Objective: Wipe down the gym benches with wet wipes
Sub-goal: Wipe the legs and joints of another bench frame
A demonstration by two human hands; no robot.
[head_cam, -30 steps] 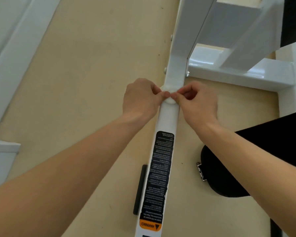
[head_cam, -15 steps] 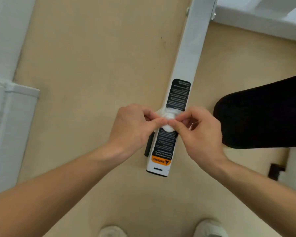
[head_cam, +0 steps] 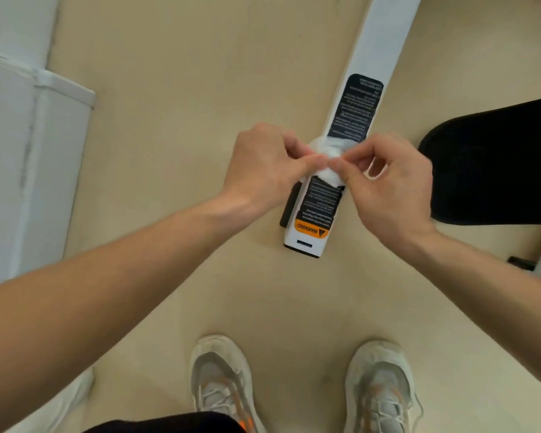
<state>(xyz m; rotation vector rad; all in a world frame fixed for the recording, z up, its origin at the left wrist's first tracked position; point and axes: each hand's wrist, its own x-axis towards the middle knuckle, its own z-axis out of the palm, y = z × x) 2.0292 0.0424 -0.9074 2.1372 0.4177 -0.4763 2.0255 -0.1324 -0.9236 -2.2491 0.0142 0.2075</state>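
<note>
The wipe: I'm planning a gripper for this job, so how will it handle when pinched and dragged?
Probably floppy: the wipe is bunched into soft folds between the left hand and right hand, which both pinch it. Likely very light, since pinches alone hold it. Being limp, it may crumple rather than slide flat along the white bar.

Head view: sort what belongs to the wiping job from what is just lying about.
Job: wipe, pinched by left hand and right hand; white bar below it, with its warning label.
Lying about: black pad, right of the bar; white ledge at left; shoes.
</note>
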